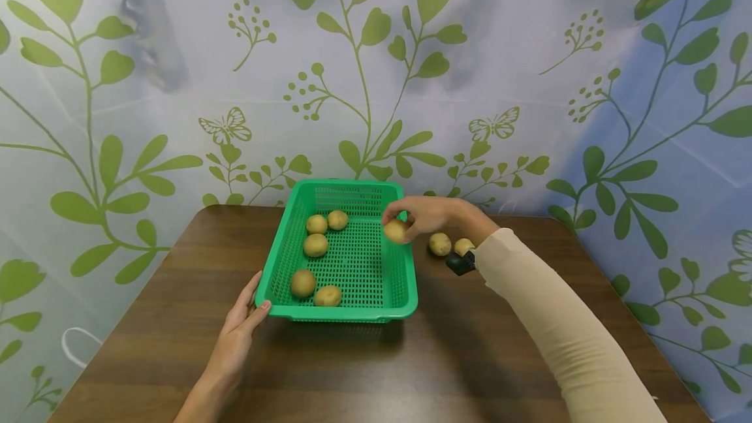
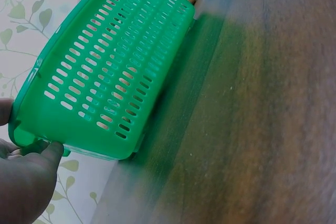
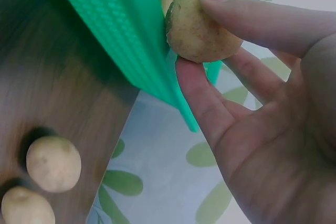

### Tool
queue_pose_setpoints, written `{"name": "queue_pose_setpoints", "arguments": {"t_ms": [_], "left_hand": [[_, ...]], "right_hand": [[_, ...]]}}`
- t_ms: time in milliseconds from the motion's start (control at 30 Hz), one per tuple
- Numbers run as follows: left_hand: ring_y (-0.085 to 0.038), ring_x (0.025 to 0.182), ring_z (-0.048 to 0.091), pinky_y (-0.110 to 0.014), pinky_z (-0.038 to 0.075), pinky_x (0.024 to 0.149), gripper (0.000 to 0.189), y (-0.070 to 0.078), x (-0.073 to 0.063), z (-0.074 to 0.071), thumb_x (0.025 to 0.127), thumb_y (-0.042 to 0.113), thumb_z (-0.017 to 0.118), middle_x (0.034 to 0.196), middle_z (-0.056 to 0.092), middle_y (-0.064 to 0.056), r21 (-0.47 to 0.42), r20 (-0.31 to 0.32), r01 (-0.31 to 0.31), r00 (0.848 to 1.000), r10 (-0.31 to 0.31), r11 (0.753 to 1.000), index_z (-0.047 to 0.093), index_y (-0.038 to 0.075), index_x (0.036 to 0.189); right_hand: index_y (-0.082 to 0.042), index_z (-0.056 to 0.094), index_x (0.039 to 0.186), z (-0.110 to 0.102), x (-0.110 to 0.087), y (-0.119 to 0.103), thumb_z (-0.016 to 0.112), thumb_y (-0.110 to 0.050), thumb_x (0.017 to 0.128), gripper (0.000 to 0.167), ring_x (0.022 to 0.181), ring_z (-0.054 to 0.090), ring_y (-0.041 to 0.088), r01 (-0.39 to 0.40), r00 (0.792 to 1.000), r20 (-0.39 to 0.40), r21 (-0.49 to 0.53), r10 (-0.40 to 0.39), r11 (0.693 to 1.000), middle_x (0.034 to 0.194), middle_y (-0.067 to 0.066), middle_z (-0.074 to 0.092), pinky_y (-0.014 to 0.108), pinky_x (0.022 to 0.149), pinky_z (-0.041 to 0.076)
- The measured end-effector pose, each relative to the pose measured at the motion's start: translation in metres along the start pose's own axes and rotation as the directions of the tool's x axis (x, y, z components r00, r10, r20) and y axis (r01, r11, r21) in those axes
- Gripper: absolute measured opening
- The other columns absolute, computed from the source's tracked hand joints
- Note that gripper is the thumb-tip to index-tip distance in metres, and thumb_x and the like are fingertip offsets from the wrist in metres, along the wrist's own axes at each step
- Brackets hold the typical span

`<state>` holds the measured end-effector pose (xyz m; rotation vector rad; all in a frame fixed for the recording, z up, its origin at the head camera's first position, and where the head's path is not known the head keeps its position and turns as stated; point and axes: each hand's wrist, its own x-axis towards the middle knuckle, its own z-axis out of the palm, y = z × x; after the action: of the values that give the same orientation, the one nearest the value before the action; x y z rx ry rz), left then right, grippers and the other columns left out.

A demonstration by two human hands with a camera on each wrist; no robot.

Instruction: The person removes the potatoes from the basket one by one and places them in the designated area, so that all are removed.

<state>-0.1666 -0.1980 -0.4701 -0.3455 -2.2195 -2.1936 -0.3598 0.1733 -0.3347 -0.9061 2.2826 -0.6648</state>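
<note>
A green plastic basket [image 1: 337, 313] with slotted walls stands on the table, several potatoes [image 1: 315, 245] lying in its left and front part. My left hand [image 1: 236, 325] grips the basket's near left corner, thumb on the rim and fingers along the outer side; the left wrist view shows the fingers [image 2: 50, 156] at that rim. Over the basket's right rim, my right hand [image 1: 427, 214] pinches a potato [image 1: 396, 231] between thumb and fingers. That same potato [image 3: 202, 22] fills the grasp in the right wrist view, above the basket's edge.
Two loose potatoes, one of them round and pale [image 1: 439, 244], lie on the brown wooden table [image 1: 470, 358] right of the basket, below my right wrist. Behind the table's back edge hangs a pale sheet with green leaves [image 1: 376, 25]. A black strap end [image 1: 461, 263] hangs at the right wrist.
</note>
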Motion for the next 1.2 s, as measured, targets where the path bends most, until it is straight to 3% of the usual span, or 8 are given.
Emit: {"name": "queue_pose_setpoints", "arguments": {"t_ms": [333, 667, 900, 1200], "left_hand": [[-0.031, 0.151, 0.019, -0.011, 0.031, 0.105, 0.063, 0.0, 0.0, 0.001, 0.114, 0.019, 0.042, 0.167, 0.017, -0.02, 0.001, -0.005, -0.004, 1.0, 0.004, 1.0, 0.01, 0.004, 0.166], [-0.018, 0.148, 0.026, -0.012, 0.034, 0.105, 0.064, -0.001, 0.002, 0.001, 0.114, 0.02, 0.042, 0.167, 0.017, -0.02, -0.006, -0.001, -0.001, 1.0, 0.001, 1.0, 0.009, 0.004, 0.166], [-0.018, 0.148, 0.027, -0.012, 0.034, 0.106, 0.063, -0.001, 0.004, 0.001, 0.114, 0.019, 0.041, 0.167, 0.017, -0.022, -0.007, 0.009, -0.016, 1.0, 0.017, 1.0, 0.008, 0.002, 0.165], [-0.013, 0.145, 0.032, -0.013, 0.035, 0.105, 0.063, -0.002, 0.003, 0.002, 0.114, 0.018, 0.041, 0.166, 0.019, -0.022, -0.005, 0.004, -0.021, 1.0, 0.021, 1.0, 0.009, 0.002, 0.165]], "right_hand": [[-0.004, 0.059, 0.135, -0.009, -0.017, 0.018, 0.068, 0.0, 0.098, 0.039, 0.122, 0.054, 0.032, 0.04, 0.999, -0.025, 0.005, -0.039, 0.999, 0.135, 0.01, 0.056, 0.047, 0.1, 0.048], [-0.004, 0.056, 0.14, -0.013, -0.035, 0.034, 0.067, -0.002, 0.1, 0.041, 0.139, 0.042, 0.038, 0.002, 0.999, -0.046, -0.014, -0.003, 1.0, 0.148, 0.015, 0.047, 0.057, 0.11, 0.04], [-0.007, 0.055, 0.141, -0.015, -0.048, 0.05, 0.069, -0.003, 0.099, 0.045, 0.135, 0.048, 0.04, -0.042, 0.997, -0.066, -0.02, 0.041, 0.999, 0.148, 0.015, 0.048, 0.052, 0.104, 0.047], [-0.008, 0.056, 0.141, -0.014, -0.069, 0.073, 0.073, -0.012, 0.099, 0.046, 0.138, 0.044, 0.044, -0.117, 0.985, -0.128, 0.016, 0.118, 0.993, 0.148, 0.013, 0.05, 0.057, 0.11, 0.04]]}}
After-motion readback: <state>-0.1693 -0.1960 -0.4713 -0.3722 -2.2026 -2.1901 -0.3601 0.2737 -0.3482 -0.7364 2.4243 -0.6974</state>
